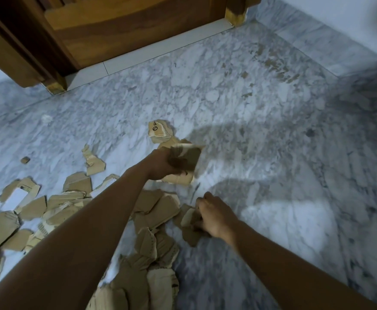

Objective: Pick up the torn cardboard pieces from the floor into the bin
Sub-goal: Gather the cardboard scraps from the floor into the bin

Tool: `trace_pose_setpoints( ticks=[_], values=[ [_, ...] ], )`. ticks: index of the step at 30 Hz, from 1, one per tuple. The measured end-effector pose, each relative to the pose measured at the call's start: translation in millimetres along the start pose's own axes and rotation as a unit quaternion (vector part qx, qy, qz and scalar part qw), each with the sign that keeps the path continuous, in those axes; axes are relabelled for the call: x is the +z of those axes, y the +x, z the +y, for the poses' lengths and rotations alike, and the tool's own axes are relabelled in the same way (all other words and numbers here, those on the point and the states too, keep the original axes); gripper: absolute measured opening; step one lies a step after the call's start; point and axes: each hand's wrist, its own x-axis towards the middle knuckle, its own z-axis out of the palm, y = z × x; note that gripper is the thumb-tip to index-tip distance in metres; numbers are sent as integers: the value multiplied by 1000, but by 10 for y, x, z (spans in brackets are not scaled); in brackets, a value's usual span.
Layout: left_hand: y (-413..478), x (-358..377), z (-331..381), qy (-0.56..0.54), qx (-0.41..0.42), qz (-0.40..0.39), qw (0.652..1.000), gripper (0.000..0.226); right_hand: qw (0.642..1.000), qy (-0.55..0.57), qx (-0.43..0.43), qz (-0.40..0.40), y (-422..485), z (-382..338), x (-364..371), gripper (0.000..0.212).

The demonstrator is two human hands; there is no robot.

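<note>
Cardboard scraps (156, 211) covered the marble floor (250, 130) nearest me; my right hand (214, 217) closed on one piece (188, 217), while farther out my left hand (163, 164) clutched a stack (186, 159), seemingly saving trips to a bin I couldn't see.

Floor: grey-white veined marble (227, 104) is spreading across the view.
Door: a brown wooden door (127, 30) is standing at the top.
Threshold: a pale strip (160, 49) is running along the door's foot.
Door frame: a dark wooden frame (15, 52) is flanking the door.
Skirting: a marble band (306, 41) is lining the pale wall (339, 16).
Stains: brownish patches (272, 63) are speckling the floor near the skirting.
</note>
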Motion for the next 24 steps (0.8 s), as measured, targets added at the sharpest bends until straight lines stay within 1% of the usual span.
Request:
trace_pose_setpoints(
  ticks=[2,4,7,8,11,13,15,17,21,24],
  values=[
    [-57,-147,-97,-44,-16,27,999,45,1000,24,12,7,41,-2,-134,56],
    [-138,-239,-202,-54,-40,32,997,48,1000,19,6,-4,73,-76,-209,70],
    [-266,-261,-321,-55,-53,14,997,49,997,30,7,-77,34,-249,-189,95],
    [-314,-258,-362,-55,-52,8,997,49,995,28,8,-98,17,-293,-180,100],
    [-452,-184,-501,-61,-57,1,996,47,992,5,4,-128,-45,-295,-163,95],
    [-525,-141,-589,-58,-60,0,997,49,995,4,9,-102,-88,-270,-111,88],
    [-549,-120,-653,-49,-57,1,997,48,999,4,26,-46,-109,-278,-34,76],
    [-538,-104,-708,-39,-60,3,997,47,999,3,48,-5,-82,-322,34,70],
    [-528,7,-785,-36,-62,2,997,44,995,8,94,14,31,-390,115,70],
    [-552,53,-804,-45,-65,0,997,47,989,38,145,-5,105,-419,168,66]
  ],
)
